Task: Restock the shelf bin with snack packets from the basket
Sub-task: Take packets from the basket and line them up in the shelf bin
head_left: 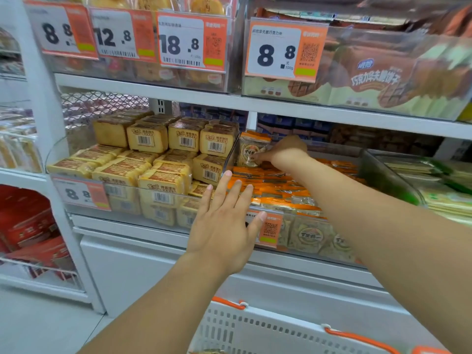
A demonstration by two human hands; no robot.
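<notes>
Upright, the snack packet [251,149] stands long-axis vertical, face outward.

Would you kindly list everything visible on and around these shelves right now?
Orange snack packets: many, orange and clear, middle clear bin.
Upright packet: one, orange-topped, at that bin's back.
Yellow cake packs: many, yellow-brown, left bin.
Green packets: a stack, green, right bin.
Price tags: several, orange and white, bin fronts.
Basket: one, white with orange handles, bottom.
Left hand: fingers straight, at the bin's front edge.
Right hand: holds the upright packet.
</notes>
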